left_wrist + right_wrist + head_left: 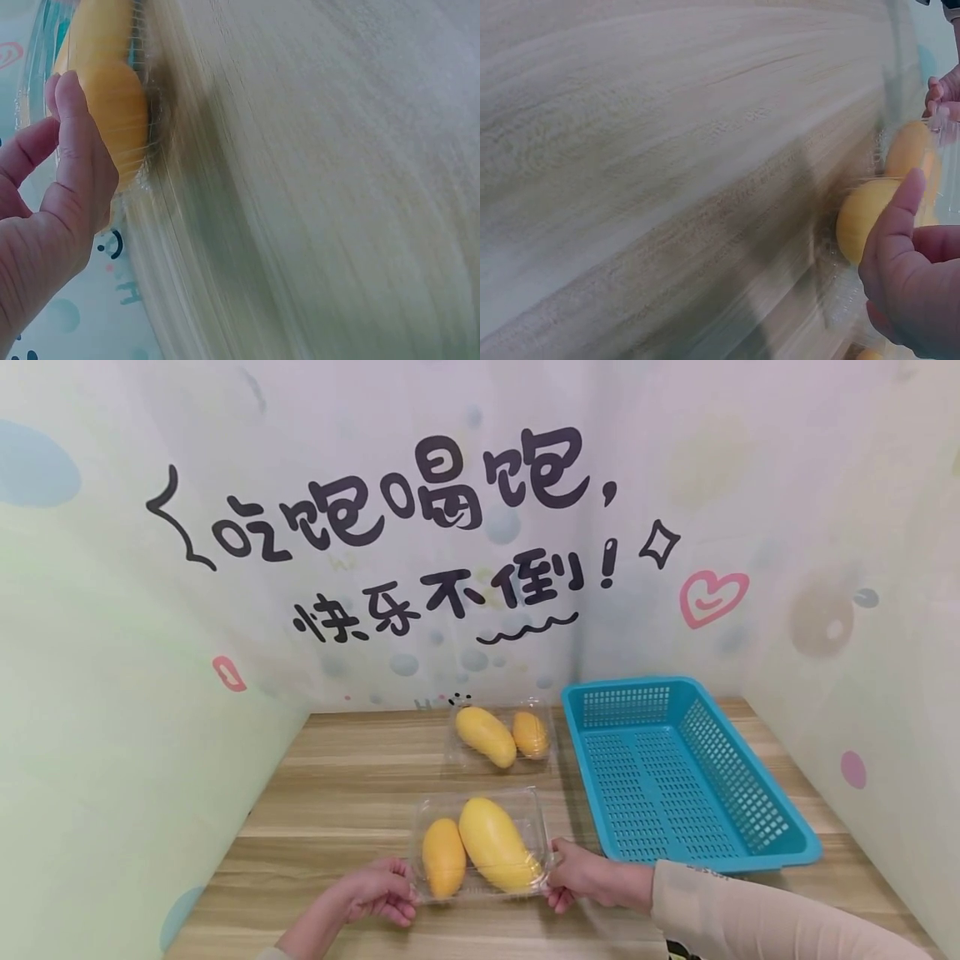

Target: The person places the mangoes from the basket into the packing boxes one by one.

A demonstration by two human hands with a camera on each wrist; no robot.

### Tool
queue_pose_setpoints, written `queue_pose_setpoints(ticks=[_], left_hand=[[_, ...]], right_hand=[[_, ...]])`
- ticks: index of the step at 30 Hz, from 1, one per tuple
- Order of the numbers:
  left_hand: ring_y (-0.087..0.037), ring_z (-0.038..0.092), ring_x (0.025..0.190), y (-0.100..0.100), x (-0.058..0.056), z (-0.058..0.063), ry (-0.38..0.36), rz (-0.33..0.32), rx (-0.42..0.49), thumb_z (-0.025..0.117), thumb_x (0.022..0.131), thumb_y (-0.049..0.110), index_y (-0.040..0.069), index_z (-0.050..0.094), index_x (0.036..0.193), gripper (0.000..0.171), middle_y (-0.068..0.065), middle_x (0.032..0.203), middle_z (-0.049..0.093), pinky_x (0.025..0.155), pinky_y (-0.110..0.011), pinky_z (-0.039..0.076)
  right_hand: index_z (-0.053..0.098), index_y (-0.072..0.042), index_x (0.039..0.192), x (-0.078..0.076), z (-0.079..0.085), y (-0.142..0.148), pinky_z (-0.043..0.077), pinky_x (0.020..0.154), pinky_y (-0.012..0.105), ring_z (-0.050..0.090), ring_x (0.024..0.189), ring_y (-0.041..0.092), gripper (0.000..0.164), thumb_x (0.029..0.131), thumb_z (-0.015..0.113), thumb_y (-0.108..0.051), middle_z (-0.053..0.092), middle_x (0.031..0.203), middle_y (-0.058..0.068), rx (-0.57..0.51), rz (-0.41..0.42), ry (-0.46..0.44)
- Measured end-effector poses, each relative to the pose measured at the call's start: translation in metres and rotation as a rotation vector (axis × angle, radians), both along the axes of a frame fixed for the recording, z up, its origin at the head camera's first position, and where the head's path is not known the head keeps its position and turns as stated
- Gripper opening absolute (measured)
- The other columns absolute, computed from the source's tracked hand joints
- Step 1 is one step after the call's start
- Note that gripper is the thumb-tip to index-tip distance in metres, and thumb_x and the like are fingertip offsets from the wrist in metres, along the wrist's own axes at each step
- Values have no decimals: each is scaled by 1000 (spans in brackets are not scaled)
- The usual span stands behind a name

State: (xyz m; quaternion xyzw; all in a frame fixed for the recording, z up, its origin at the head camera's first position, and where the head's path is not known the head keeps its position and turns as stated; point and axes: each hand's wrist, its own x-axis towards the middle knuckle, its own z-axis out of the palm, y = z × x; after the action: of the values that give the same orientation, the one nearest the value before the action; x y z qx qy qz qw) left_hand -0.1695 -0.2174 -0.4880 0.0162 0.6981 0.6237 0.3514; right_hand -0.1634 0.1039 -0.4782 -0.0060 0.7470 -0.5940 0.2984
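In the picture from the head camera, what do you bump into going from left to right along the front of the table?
Left hand → small yellow mango → big yellow mango, both in the clear plastic box that the hands hold → right hand → blue plastic slotted basket.

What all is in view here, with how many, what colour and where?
near box: one, clear plastic, front of table, held at both ends
mangoes in near box: two, yellow, side by side
far box: one, clear plastic, back of table by the wall
mangoes in far box: two, yellow
basket: one, blue plastic, right side of table, nothing in it
table: one, light wood
wall: pale, black lettering, pink heart
left hand: one, grips near box's left end
right hand: one, beige sleeve, grips its right end
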Motion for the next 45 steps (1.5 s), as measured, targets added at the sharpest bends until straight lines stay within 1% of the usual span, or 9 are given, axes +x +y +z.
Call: queue_pose_setpoints(ticks=[6, 11, 18, 23, 26, 30, 34, 39, 45], left_hand=[[-11, 61, 57, 0, 1, 1, 24, 5, -33, 54, 80, 3, -2, 42, 97, 21, -6, 73, 61, 56, -24, 55], [-22, 62, 79, -1, 5, 9, 165, 64, -197, 60, 81, 11, -14, 26, 129, 64, -20, 99, 59, 67, -39, 55], [-50, 42, 113, 17, 8, 27, 590, 208, -439, 66, 77, 8, -9, 31, 133, 68, -33, 129, 38, 90, -56, 42], [-47, 38, 120, 41, 14, 33, 956, 101, -620, 72, 74, 13, -7, 41, 127, 66, -30, 130, 41, 96, -61, 33], [-48, 34, 121, 54, 18, 32, 1070, -21, -649, 73, 74, 21, -6, 41, 128, 69, -31, 131, 38, 97, -63, 29], [-52, 27, 125, 66, 20, 26, 1098, -187, -710, 71, 76, 36, 2, 39, 134, 75, -28, 137, 33, 98, -66, 24], [-54, 20, 128, 70, 20, 21, 1057, -282, -765, 70, 76, 43, 9, 37, 137, 78, -25, 142, 27, 96, -71, 21], [-54, 22, 127, 65, 20, 15, 1101, -310, -812, 72, 75, 35, 11, 39, 136, 73, -22, 143, 28, 88, -74, 28], [-57, 26, 123, 52, 20, 12, 1144, -244, -789, 74, 73, 21, 9, 43, 133, 68, -24, 140, 33, 78, -74, 35]], right_hand=[[9, 15, 137, -3, 13, 6, 55, 54, 32, 56, 54, 21, 73, 79, 53, 4, 55, 84, 24, 123, 26, -11], [10, 6, 142, -13, 38, 16, 53, 65, 37, 56, 71, 24, 77, 82, 57, -6, 57, 97, 17, 211, 61, 39], [31, -1, 137, -40, 79, 41, 45, 90, 47, 51, 108, 33, 54, 89, 51, -11, 47, 124, 21, 142, 64, 218], [30, -1, 138, -70, 91, 68, 42, 93, 51, 41, 120, 42, 52, 94, 48, -22, 41, 133, 26, 252, 58, 458], [30, -1, 138, -86, 89, 83, 42, 92, 53, 38, 122, 43, 53, 95, 47, -27, 41, 134, 26, 341, 30, 568], [30, 0, 138, -98, 82, 100, 40, 93, 56, 37, 123, 44, 56, 95, 46, -32, 40, 135, 26, 433, -3, 656], [29, 1, 139, -103, 75, 110, 39, 93, 57, 36, 123, 46, 59, 95, 45, -36, 37, 137, 28, 465, -22, 665], [29, 2, 139, -104, 71, 117, 37, 94, 58, 34, 124, 46, 63, 95, 44, -40, 34, 139, 28, 471, -17, 660], [31, 6, 137, -104, 66, 126, 32, 97, 60, 30, 126, 47, 61, 95, 45, -37, 33, 138, 29, 569, 8, 737]])
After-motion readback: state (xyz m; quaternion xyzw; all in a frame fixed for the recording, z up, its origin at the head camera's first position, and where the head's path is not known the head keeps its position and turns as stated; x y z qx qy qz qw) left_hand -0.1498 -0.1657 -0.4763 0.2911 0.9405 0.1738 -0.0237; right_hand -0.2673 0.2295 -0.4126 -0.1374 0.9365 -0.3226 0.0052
